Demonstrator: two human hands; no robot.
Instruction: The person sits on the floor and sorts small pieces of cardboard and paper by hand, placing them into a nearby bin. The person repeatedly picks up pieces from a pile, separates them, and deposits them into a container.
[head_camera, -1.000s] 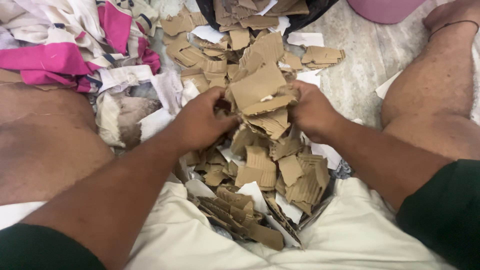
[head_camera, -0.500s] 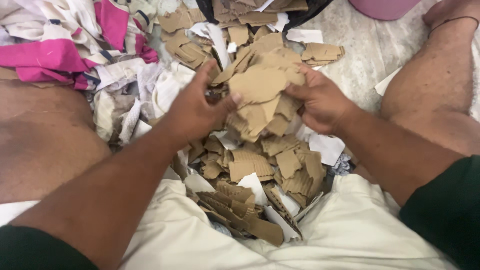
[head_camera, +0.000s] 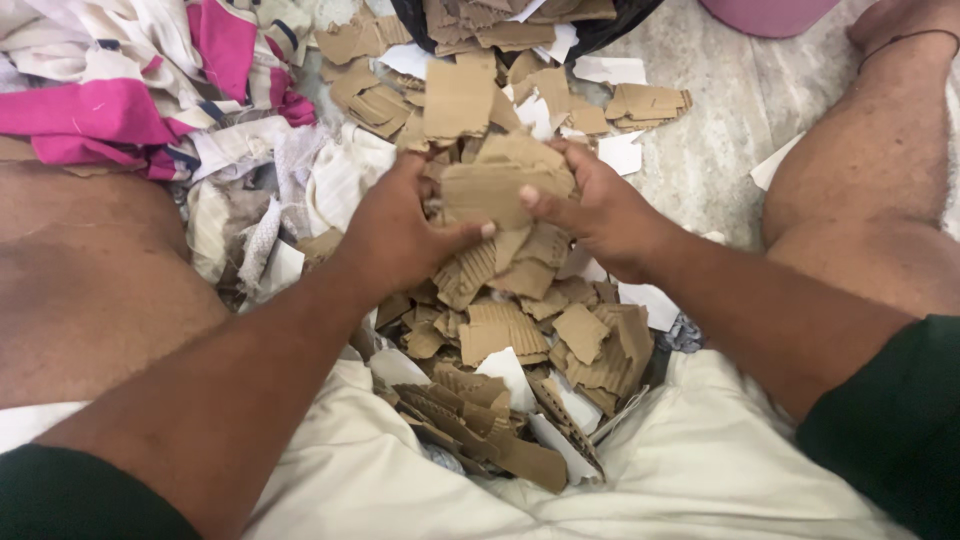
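Your left hand and your right hand press in from either side on a bunch of torn cardboard pieces, fingers curled around it so that both hands are clamped on the same load. The bunch is held up just above the heap of cardboard scraps, which lies on the floor between your legs; take that heap as the landmark.

Nearer to you than the heap, and partly under its lower edge, lies a cream cloth spread across your lap. Some white paper bits are mixed in among the brown pieces of the heap.

Beyond the heap, at the top edge of the view, a black bag stands open with more cardboard inside it. To the left of the heap lies a pile of pink and white fabric scraps, touching the heap's far left edge. To the right of the heap the grey stone floor shows bare, and far beyond it on that side sits a pink tub, only partly in view.
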